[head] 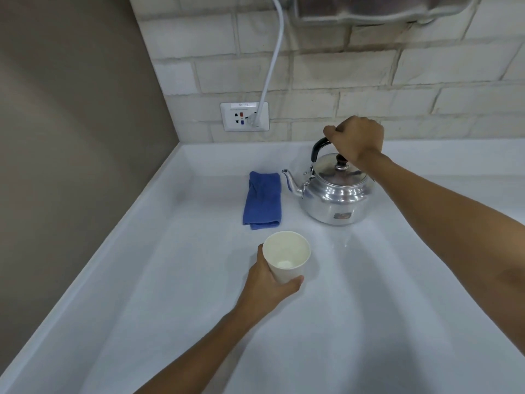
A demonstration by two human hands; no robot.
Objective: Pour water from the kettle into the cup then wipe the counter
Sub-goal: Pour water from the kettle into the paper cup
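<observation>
A white counter point(170, 294) holds a steel kettle point(336, 191), upright. The right hand point(356, 139) is wrapped closed around its black handle, directly above the lid. Left of the kettle lies a folded blue cloth point(262, 200). In front of the kettle, the left hand point(270, 282) grips an empty paper cup point(287, 255).

You're looking at a shiny silver kettle point(336, 194) showing a black handle point(318, 147) — beside a blue cloth point(262, 201), cream cup point(287, 255), white counter point(369, 308).
</observation>
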